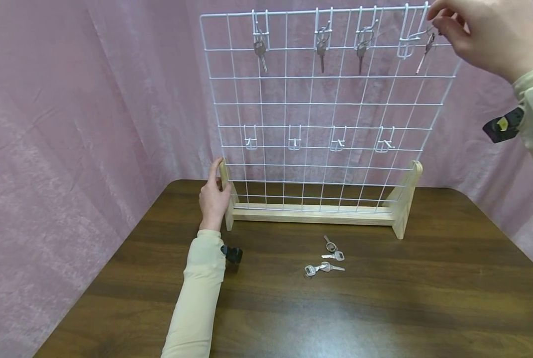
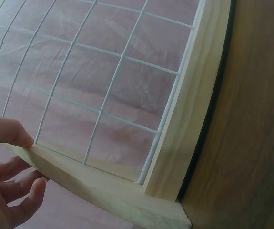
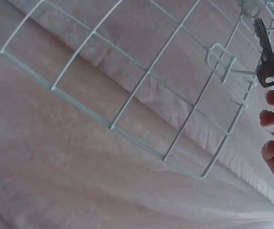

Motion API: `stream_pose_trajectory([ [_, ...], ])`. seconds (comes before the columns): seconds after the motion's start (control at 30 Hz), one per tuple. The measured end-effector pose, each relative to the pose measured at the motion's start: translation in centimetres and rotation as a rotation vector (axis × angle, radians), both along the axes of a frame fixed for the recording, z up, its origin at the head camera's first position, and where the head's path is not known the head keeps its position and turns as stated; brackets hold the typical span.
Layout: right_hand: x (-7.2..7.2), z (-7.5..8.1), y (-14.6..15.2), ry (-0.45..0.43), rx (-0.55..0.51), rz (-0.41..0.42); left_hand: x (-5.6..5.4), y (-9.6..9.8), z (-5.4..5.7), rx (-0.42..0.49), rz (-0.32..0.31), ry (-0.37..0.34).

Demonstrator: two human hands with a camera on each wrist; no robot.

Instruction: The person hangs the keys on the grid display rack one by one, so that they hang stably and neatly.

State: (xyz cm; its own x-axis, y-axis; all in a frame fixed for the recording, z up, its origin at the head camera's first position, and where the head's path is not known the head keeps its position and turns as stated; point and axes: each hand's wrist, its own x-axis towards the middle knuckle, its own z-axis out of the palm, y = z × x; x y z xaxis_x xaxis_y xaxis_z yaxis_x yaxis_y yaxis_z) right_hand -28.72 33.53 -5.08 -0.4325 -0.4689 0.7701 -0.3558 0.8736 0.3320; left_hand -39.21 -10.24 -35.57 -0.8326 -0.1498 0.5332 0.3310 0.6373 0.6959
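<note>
A white wire grid panel [image 1: 297, 104] stands upright in a wooden stand [image 1: 311, 214]. My left hand [image 1: 214, 201] holds the stand's left side post [image 2: 94, 186], thumb on one face and fingers on the other. Up at the panel's top right corner, my right hand [image 1: 494, 35] pinches a key ring from which a key [image 1: 429, 48] hangs, right at the tip of a white hook [image 1: 407, 44]. From the right wrist, the metal key [image 3: 270, 67] shows below the fingertips, overlapping the hook. Keys on rings hang from three other top hooks, among them this key [image 1: 260, 48].
Two small sets of keys, one nearer [image 1: 324, 267] and one farther [image 1: 335, 255], lie on the brown wooden table [image 1: 405, 298] in front of the stand. Several white hooks [image 1: 294, 143] line a lower row of the panel. A pink curtain [image 1: 69, 124] hangs behind.
</note>
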Motion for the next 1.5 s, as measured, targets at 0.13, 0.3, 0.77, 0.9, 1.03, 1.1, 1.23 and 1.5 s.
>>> stream_pose_trajectory([
  [0.13,-0.1,-0.1,0.2,-0.009,-0.018,-0.001,0.0,0.1,0.0,-0.001,-0.001,0.002],
  [0.3,0.1,-0.5,0.5,-0.01,-0.039,-0.006,0.1,0.3,0.0,0.006,-0.011,0.006],
  [0.77,3.5,-9.3,0.8,-0.149,-0.16,-0.037,-0.3,0.1,0.1,0.012,-0.015,-0.012],
  [0.9,4.5,-14.5,-0.5,-0.184,-0.115,0.058,-0.3,-0.1,0.1,0.0,-0.001,-0.019],
  [1.03,5.4,-19.6,-2.3,-0.228,-0.103,0.139,-0.3,-0.1,0.1,-0.003,0.004,-0.025],
  [1.1,5.7,-21.6,-3.3,-0.273,-0.088,0.17,-0.2,-0.1,0.1,-0.005,0.001,-0.023],
  [1.23,6.0,-24.1,-5.4,-0.377,-0.048,0.2,0.0,0.1,0.1,-0.008,-0.012,-0.016],
  [1.5,5.3,-25.3,-8.0,-0.426,-0.008,0.274,-0.1,-0.1,0.1,0.006,-0.01,-0.012],
])
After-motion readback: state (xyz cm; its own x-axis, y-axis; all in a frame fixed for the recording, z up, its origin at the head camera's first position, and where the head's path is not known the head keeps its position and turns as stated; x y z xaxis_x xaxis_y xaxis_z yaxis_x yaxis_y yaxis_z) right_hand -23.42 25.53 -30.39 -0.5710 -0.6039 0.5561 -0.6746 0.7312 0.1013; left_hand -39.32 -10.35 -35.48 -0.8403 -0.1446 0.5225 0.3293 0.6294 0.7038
